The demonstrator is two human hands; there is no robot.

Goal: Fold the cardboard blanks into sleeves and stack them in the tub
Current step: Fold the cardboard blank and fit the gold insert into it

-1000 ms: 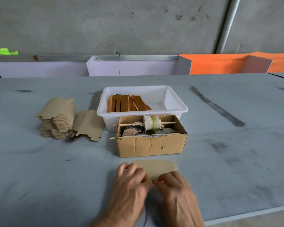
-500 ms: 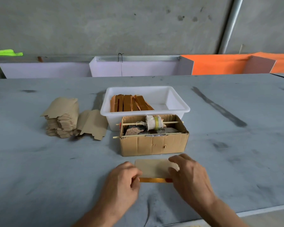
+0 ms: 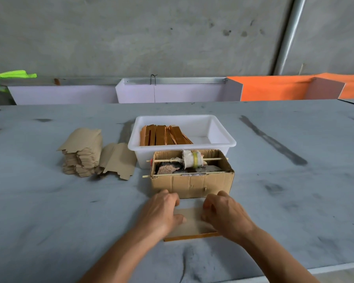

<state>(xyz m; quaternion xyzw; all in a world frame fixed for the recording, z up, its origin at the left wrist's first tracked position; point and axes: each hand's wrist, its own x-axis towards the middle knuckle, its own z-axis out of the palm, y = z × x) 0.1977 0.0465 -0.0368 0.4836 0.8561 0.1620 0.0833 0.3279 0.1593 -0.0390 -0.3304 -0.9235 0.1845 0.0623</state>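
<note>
Low in the centre, a flat brown cardboard blank is pressed by both hands, left hand and right hand, fingers curled onto it; folding is under way, and creasing shut is judged next.

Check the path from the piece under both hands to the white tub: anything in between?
Yes. The open cardboard box stands directly between the cardboard blank, held by the left hand and right hand, and the white tub behind it. The sleeve would probably have to go over or around it.
</note>
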